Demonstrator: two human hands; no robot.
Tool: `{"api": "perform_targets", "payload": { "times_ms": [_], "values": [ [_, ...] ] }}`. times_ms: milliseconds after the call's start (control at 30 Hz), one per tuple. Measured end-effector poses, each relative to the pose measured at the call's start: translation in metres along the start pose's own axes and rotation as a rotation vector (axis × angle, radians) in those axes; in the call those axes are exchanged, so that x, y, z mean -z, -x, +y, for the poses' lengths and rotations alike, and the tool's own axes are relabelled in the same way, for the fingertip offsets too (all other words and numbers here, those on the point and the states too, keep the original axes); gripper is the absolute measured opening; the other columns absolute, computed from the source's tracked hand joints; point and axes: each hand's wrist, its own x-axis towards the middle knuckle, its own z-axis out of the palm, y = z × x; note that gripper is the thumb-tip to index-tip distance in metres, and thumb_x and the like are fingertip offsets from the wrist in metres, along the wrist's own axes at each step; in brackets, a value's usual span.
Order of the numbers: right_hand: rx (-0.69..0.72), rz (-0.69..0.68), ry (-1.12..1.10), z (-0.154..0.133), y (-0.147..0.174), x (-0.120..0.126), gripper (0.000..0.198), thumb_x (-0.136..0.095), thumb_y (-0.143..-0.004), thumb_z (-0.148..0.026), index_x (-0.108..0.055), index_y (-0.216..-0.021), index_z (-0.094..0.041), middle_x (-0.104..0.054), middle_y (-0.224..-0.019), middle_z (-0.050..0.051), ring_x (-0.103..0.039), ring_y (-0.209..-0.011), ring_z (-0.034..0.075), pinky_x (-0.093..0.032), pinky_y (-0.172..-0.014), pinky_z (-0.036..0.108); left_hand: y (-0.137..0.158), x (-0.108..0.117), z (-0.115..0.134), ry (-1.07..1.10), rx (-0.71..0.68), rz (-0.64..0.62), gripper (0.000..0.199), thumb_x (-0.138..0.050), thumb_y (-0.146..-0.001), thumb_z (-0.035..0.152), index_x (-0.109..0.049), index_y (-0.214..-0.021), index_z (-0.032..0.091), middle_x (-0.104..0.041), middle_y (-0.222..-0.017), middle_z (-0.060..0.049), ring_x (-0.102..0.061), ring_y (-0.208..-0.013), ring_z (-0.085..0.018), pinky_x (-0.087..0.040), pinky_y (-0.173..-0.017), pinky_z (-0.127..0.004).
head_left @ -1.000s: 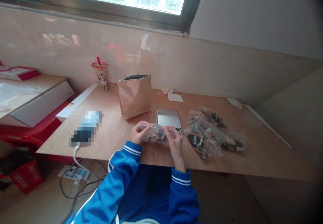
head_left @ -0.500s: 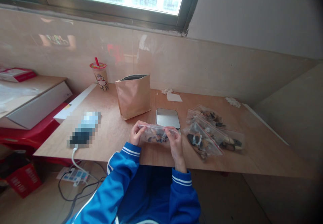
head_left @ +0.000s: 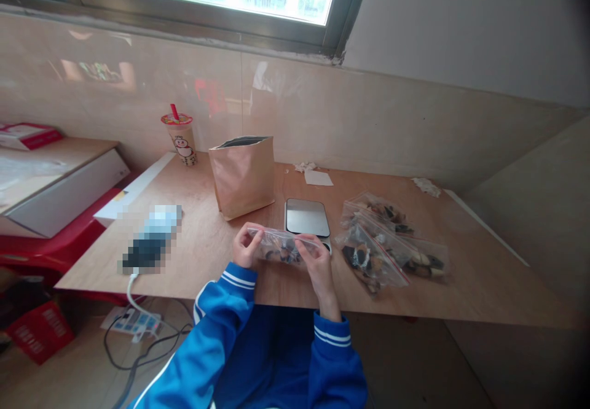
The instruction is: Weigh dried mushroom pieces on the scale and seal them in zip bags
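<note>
A clear zip-lock bag (head_left: 281, 254) with dark and tan pieces inside hangs between my hands, above the table's front part. My left hand (head_left: 246, 246) pinches its top edge at the left end. At the right end, my right hand (head_left: 316, 263) has thumb and fingers closed on the same edge. Just beyond the bag lies a small scale (head_left: 307, 217) with a flat silver plate, its front partly hidden by the bag and my right hand. An upright brown paper pouch (head_left: 243, 175) stands behind my left hand, its top gaping.
Several filled zip-lock bags (head_left: 369, 255) lie in a heap to the right. On the left are a blurred-out phone (head_left: 152, 240) with a white cable (head_left: 131, 289) and a drink cup (head_left: 181, 142) with a straw. Crumpled tissue (head_left: 426, 186) and white paper (head_left: 318, 178) lie farther back.
My right hand has shifted slightly left and down along the bag's top edge, and more of the scale's front shows. Both hands keep their grip on the bag.
</note>
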Motion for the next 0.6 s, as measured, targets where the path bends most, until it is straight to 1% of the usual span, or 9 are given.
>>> {"api": "perform_targets", "payload": {
  "times_ms": [167, 267, 367, 500, 600],
  "values": [
    [-0.012, 0.014, 0.009, -0.001, 0.0, 0.0, 0.023, -0.07, -0.078, -0.042, -0.07, -0.087, -0.02, -0.072, -0.089, 0.003, -0.067, -0.085, 0.02, -0.053, -0.08, 0.031, 0.002, -0.001, 0.001, -0.023, -0.007, 0.045, 0.028, -0.074, -0.072, 0.044, -0.067, -0.074, 0.016, -0.066, -0.072, -0.004, -0.061, -0.069, -0.016, -0.048, -0.067, -0.027],
    [-0.029, -0.006, 0.011, -0.002, 0.0, 0.0, 0.024, -0.071, -0.077, -0.041, -0.07, -0.09, -0.02, -0.072, -0.09, 0.003, -0.067, -0.086, 0.02, -0.053, -0.081, 0.031, 0.001, 0.0, -0.002, -0.038, -0.01, 0.061, 0.029, -0.074, -0.071, 0.044, -0.068, -0.074, 0.016, -0.067, -0.072, -0.003, -0.061, -0.067, -0.015, -0.049, -0.066, -0.026],
    [-0.043, -0.02, 0.029, -0.002, 0.0, -0.001, 0.023, -0.071, -0.077, -0.04, -0.069, -0.088, -0.02, -0.072, -0.086, 0.003, -0.066, -0.082, 0.019, -0.053, -0.077, 0.03, -0.001, 0.003, -0.006, -0.06, -0.011, 0.058, 0.031, -0.075, -0.069, 0.046, -0.068, -0.073, 0.016, -0.067, -0.071, -0.004, -0.062, -0.067, -0.015, -0.05, -0.065, -0.027],
    [-0.025, 0.003, 0.038, -0.001, 0.0, -0.003, 0.022, -0.07, -0.077, -0.04, -0.07, -0.083, -0.02, -0.071, -0.082, 0.002, -0.066, -0.079, 0.019, -0.052, -0.074, 0.029, -0.004, 0.006, -0.009, -0.062, 0.007, 0.08, 0.031, -0.076, -0.069, 0.045, -0.069, -0.073, 0.016, -0.068, -0.071, -0.004, -0.063, -0.066, -0.016, -0.051, -0.065, -0.027],
    [-0.012, 0.049, 0.017, 0.001, 0.0, -0.004, 0.021, -0.071, -0.077, -0.039, -0.07, -0.083, -0.02, -0.072, -0.082, 0.002, -0.065, -0.078, 0.018, -0.052, -0.073, 0.028, -0.004, 0.008, -0.01, -0.043, 0.016, 0.02, 0.029, -0.075, -0.07, 0.044, -0.07, -0.074, 0.015, -0.069, -0.073, -0.005, -0.064, -0.07, -0.016, -0.052, -0.066, -0.026]
  ]
}}
